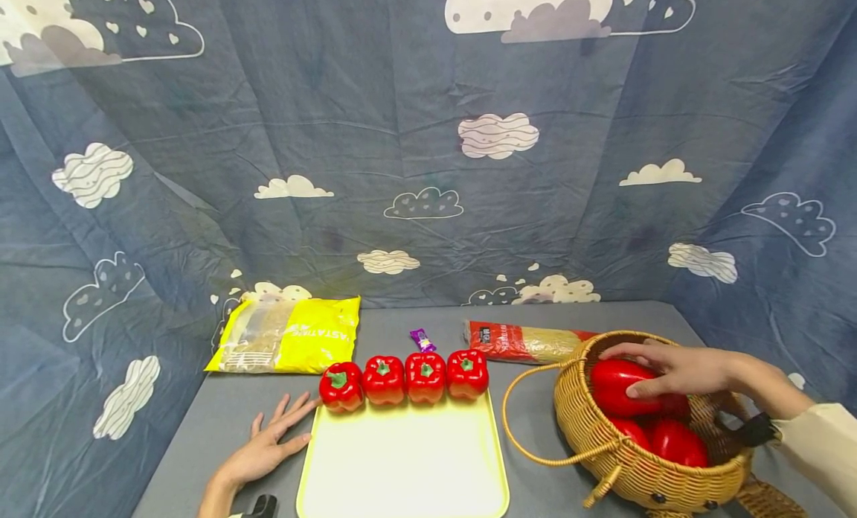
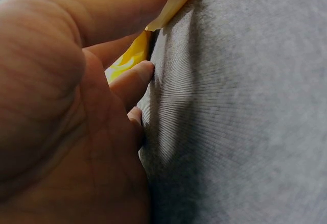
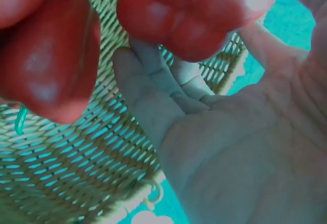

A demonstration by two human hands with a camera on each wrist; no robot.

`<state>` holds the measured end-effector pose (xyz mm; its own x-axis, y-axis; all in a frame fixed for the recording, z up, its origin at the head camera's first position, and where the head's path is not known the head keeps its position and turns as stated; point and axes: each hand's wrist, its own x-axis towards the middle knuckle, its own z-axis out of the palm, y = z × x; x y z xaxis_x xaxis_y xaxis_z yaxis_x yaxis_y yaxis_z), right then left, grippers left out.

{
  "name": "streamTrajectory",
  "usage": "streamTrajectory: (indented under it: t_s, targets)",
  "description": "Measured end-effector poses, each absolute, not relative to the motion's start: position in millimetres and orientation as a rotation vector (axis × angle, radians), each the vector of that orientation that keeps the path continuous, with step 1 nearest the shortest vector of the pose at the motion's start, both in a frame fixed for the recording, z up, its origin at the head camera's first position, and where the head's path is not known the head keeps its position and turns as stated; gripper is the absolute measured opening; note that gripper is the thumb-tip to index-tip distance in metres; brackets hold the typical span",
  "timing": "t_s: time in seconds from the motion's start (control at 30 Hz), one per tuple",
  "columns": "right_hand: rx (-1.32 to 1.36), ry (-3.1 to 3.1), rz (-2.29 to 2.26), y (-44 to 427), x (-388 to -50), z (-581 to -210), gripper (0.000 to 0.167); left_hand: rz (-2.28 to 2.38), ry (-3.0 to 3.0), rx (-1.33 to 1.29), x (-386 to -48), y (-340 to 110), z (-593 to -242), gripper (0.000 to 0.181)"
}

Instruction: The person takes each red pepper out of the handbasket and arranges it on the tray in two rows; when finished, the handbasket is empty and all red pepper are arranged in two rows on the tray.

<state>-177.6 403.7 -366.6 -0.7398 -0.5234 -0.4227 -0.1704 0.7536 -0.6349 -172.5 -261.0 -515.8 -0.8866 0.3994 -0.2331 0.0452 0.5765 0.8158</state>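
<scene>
My right hand point(image 1: 692, 371) reaches into a wicker basket point(image 1: 696, 484) and grips a red bell pepper point(image 1: 619, 388), thumb on one side and fingers on the other. Beneath it more red peppers point(image 1: 678, 442) lie in the basket; the right wrist view shows another pepper point(image 3: 56, 55) with a green stem against the weave. Across the far edge of a pale yellow tray point(image 1: 405, 458) stand several red bell peppers point(image 1: 425, 376) in a row, stems up. Fingers spread, my left hand point(image 1: 264, 449) rests on the grey table, its thumb and fingertips at the tray's left rim.
At the back left lies a yellow pasta bag point(image 1: 315, 336). A small purple wrapped candy point(image 1: 422, 340) is behind the row. A red noodle packet point(image 1: 529, 342) lies behind the basket, whose loop handle point(image 1: 512, 421) sticks out toward the tray. A cloud-patterned curtain point(image 1: 402, 153) hangs behind the table.
</scene>
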Motion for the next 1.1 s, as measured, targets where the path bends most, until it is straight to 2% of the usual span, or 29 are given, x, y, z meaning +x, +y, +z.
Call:
streamTrajectory:
  t_s: [0.17, 0.3, 0.6, 0.9, 1.1]
  targets:
    - [-0.514, 2.389, -0.793, 410.5, -173.0, -366.4, 0.043, 1.23, 2.417, 0.363, -171.9, -260.7, -514.8, 0.062]
    - [-0.554, 2.489, -0.764, 413.2, -170.7, -365.1, 0.04, 1.21, 2.426, 0.339, -172.3, -260.1, -514.6, 0.063]
    - [-0.604, 2.68, -0.705, 412.7, -167.0, -361.4, 0.044, 1.215, 2.422, 0.329, -173.0, -259.9, -515.4, 0.063]
    - [-0.476, 2.763, -0.744, 407.5, -163.3, -353.5, 0.057, 1.213, 2.436, 0.327, -172.3, -259.2, -515.4, 0.063]
    - [-0.491, 2.812, -0.795, 403.7, -161.5, -349.5, 0.056, 1.212, 2.442, 0.334, -171.4, -258.7, -514.8, 0.063]
